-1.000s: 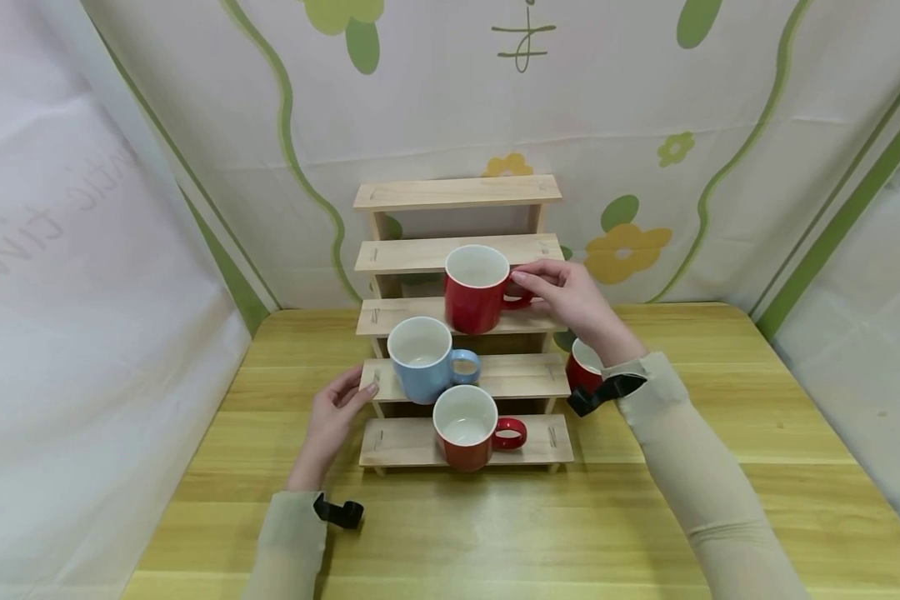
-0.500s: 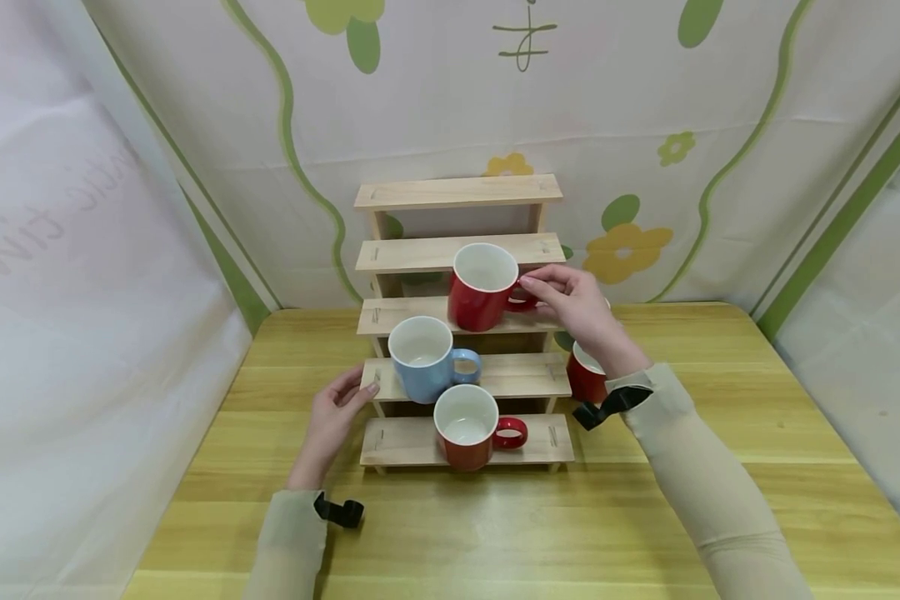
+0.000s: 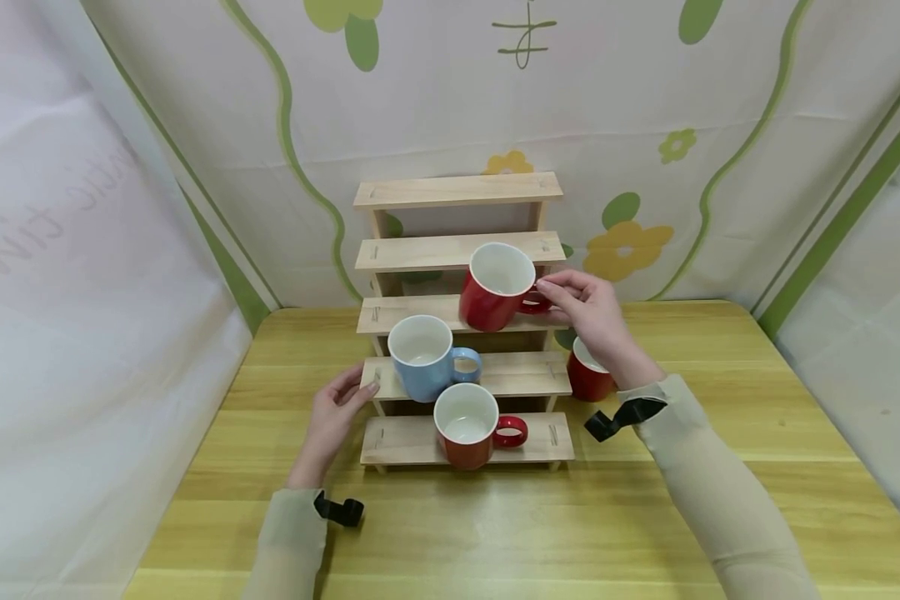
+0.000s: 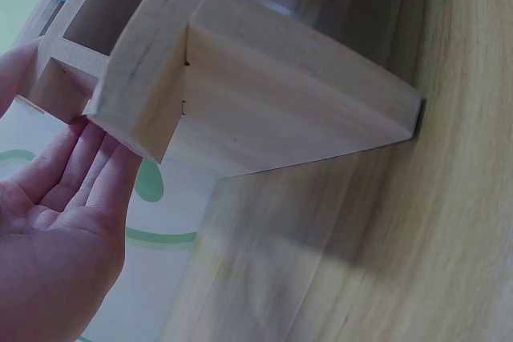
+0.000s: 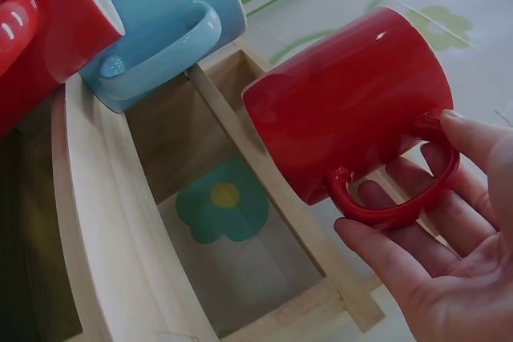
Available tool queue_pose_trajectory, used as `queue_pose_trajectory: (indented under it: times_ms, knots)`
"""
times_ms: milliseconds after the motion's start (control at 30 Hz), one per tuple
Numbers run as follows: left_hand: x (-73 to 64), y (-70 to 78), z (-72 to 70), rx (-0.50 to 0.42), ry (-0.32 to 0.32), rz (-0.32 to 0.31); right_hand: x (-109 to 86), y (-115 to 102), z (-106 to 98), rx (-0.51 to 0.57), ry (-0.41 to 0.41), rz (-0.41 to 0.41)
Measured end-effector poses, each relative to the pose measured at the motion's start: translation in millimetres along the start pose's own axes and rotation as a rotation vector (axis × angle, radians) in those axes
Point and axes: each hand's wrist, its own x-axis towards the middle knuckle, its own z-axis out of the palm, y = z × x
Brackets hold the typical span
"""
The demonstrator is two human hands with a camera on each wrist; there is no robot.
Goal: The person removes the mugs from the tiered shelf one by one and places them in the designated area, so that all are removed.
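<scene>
By its handle, my right hand (image 3: 588, 312) holds a red mug (image 3: 487, 304) with a white inside, at the third step of a wooden tiered shelf (image 3: 461, 190). In the right wrist view that mug (image 5: 353, 94) tilts, with thumb and fingers around its handle. My left hand (image 3: 337, 412) grips the left end of the second step from the bottom, thumb on top and fingers (image 4: 100, 158) beneath. A light blue mug (image 3: 422, 379) stands on that same step, left of the middle. Below it, another red mug (image 3: 468, 454) stands on the lowest step.
One more red mug (image 3: 588, 383) stands on the wooden table (image 3: 457, 533) just right of the shelf, partly hidden by my right wrist. A white cloth (image 3: 435, 92) with green and yellow flowers hangs behind. White cloth sides flank the table.
My right hand has moved the red mug a little to the right along the third step. The left hand and the other mugs have stayed in place.
</scene>
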Motion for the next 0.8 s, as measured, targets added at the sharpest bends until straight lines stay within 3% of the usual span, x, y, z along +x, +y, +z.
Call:
queue_pose_trajectory:
  times_ms: [367,800]
  knots:
    - [0.3,-0.4,-0.7,0.003,-0.006,0.01,-19.3,-9,-19,-0.067,0.054,0.009]
    - [1.5,-2.7,-1.4,0.0,0.002,0.004,-38.8,-12,-48,0.044,0.082,-0.08]
